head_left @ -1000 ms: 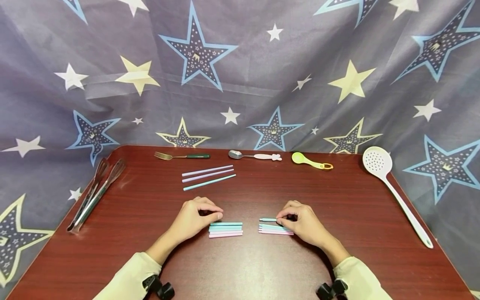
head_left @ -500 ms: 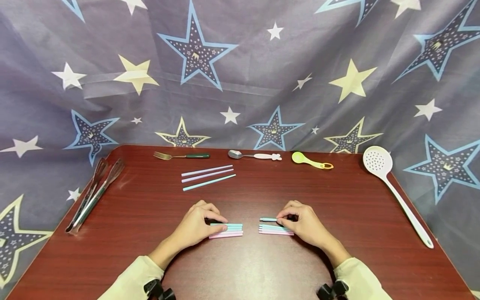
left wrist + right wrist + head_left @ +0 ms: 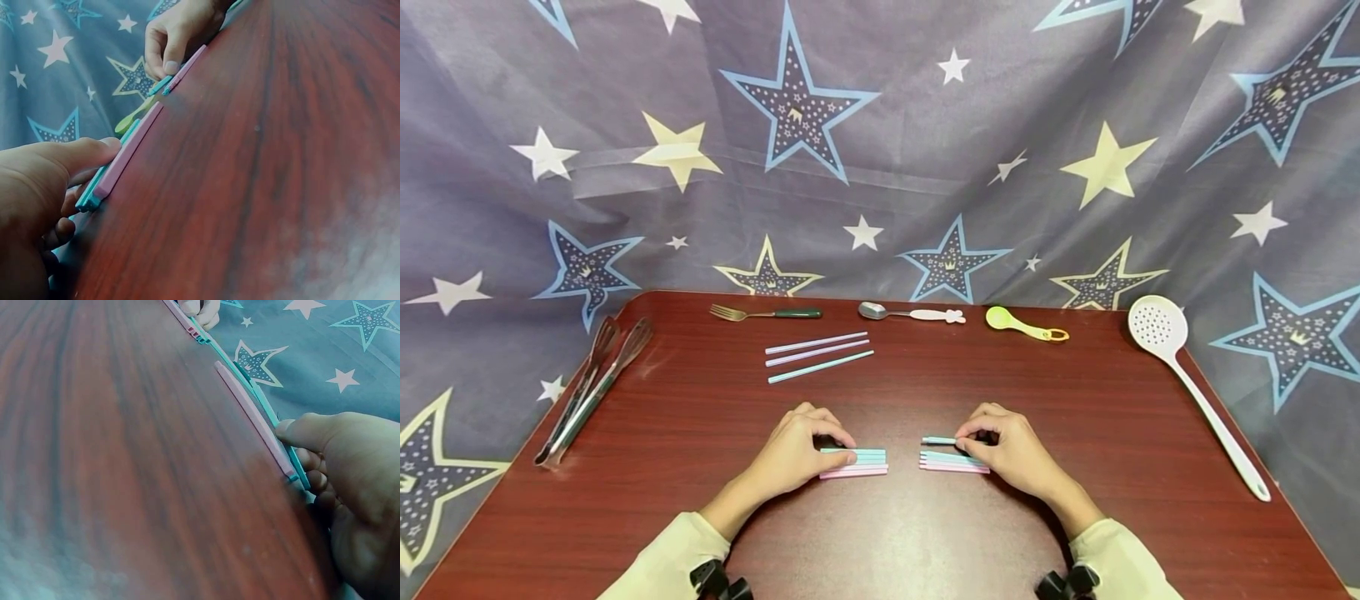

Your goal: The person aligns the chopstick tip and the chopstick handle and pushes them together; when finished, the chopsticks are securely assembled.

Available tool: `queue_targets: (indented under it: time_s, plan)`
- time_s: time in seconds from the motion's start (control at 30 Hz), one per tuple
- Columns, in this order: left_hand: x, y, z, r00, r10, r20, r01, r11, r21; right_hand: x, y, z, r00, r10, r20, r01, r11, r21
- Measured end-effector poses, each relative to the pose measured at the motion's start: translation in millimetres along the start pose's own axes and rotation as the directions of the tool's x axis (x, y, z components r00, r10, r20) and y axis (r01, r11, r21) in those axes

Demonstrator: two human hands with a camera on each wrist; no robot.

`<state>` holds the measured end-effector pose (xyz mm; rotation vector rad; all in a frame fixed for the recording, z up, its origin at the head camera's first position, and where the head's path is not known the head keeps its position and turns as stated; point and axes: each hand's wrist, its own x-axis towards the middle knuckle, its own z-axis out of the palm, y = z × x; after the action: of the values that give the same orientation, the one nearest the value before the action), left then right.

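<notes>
Two side-by-side rows of short, thin teal and pink sticks lie in front of me. At the left row, my left hand (image 3: 793,450) pinches a teal stick (image 3: 871,452) between thumb and fingers; pink sticks (image 3: 861,472) lie along its near side. My right hand (image 3: 1009,446) pinches another teal stick (image 3: 936,440) by its right part, just behind the right row (image 3: 951,468) and apart from it. In the left wrist view, the left thumb (image 3: 103,149) lies on the teal sticks beside a pink one. The right wrist view shows the right thumb (image 3: 292,430) against its teal stick.
Behind the hands lie two purple sticks (image 3: 816,353) and a longer teal one (image 3: 820,367). Along the back are a fork (image 3: 767,314), a spoon (image 3: 910,313) and a green measuring spoon (image 3: 1026,323). Tongs (image 3: 591,392) lie left, a white skimmer (image 3: 1195,392) right.
My left hand has come forward and slightly right, from behind the left row onto its teal sticks, and now grips there. The right hand has kept its hold and place.
</notes>
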<state>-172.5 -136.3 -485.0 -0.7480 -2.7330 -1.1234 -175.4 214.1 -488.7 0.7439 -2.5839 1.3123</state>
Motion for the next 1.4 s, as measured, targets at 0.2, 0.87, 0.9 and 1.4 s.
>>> queue_targets:
  time_s: [0.2,0.87,0.9,1.4]
  plan:
    - [1.5,-0.9,0.8,1.0,0.002,0.01,-0.001,1.0,-0.013,-0.2,-1,0,1.0,0.007,-0.001,-0.007,1.0,0.006]
    - [3.7,-3.0,-7.7,0.999,-0.032,-0.017,0.029,0.986,-0.165,2.1,-6,-3,1.0,0.001,-0.016,-0.001,1.0,0.021]
    - [4.3,-2.3,-9.4,0.999,-0.043,-0.016,0.04,0.984,-0.174,2.8,-7,-3,1.0,0.0,-0.019,0.0,1.0,0.02]
    - [37.1,21.0,-27.6,0.996,-0.031,-0.086,0.019,0.99,-0.14,28.6,-25,-10,0.996,-0.034,-0.083,0.036,0.999,0.025]
